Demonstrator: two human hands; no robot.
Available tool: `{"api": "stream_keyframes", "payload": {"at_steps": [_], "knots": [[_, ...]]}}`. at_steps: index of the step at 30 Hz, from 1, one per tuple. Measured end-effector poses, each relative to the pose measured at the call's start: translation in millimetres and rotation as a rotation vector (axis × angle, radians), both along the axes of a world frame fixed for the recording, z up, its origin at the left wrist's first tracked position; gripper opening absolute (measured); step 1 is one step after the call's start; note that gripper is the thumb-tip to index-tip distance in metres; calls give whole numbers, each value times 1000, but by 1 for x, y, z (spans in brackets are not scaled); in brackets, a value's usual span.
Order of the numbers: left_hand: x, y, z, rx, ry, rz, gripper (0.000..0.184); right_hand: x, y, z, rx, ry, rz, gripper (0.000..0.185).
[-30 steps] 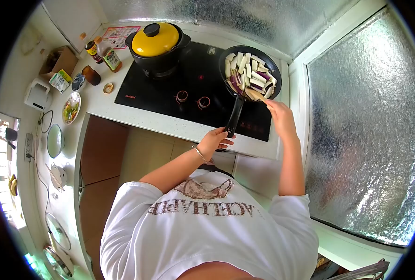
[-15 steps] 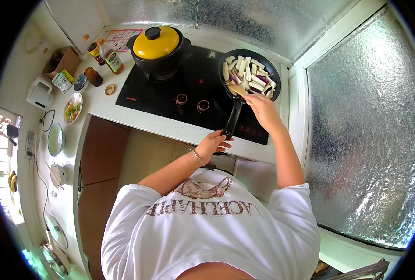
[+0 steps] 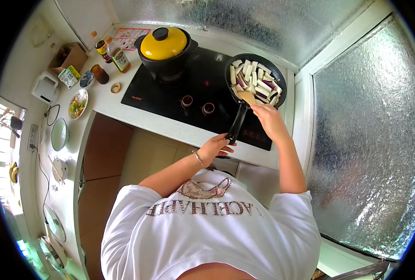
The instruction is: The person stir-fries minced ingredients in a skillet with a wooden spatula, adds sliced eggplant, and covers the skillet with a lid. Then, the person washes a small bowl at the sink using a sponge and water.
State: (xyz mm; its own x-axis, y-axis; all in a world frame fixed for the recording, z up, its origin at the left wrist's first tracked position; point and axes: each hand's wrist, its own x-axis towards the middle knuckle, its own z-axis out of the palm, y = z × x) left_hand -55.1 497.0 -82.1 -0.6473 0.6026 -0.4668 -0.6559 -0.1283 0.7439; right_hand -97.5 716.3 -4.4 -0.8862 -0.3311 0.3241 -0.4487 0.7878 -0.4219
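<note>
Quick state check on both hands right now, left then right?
Left hand: closed on the end of the pan handle.
Right hand: closed on a wooden spatula, its blade in the pan.

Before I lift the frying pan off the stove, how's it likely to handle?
The frying pan will probably feel front-heavy: its load of eggplant strips sits well beyond the left hand on the long handle. Tilting may spill some, since the strips lie loose and fill most of it. The pan itself looks stiff, with no visible bend.
</note>
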Motion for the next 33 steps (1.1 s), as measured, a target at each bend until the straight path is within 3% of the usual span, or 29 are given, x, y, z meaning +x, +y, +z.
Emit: {"api": "stream_keyframes", "payload": {"at_steps": [4,15,18,21,22,24,25,28,33], "knots": [[0,-4,-4,33,-17,-13,44,9,-1,12,-229,-82,-140,18],[5,-27,-7,27,-40,-14,51,8,-5,-6,-62,80,-106,20],[3,-41,-3,14,-28,1,50,9,-2,-6,-131,114,-237,19],[10,-68,-3,-9,-22,32,47,16,6,-7,-756,72,-523,20],[10,-79,-4,-19,-19,53,44,17,11,-10,-752,73,-522,20],[15,-105,-10,-8,-17,91,43,19,17,-20,-1425,125,-557,24],[20,-119,-14,-4,-19,129,42,23,13,-20,-1418,125,-551,24],[35,-165,-22,19,-73,228,41,35,-3,-25,-1793,123,-301,25],[69,-239,-38,24,-134,454,38,36,-103,-3,-1932,-237,229,24]]}}
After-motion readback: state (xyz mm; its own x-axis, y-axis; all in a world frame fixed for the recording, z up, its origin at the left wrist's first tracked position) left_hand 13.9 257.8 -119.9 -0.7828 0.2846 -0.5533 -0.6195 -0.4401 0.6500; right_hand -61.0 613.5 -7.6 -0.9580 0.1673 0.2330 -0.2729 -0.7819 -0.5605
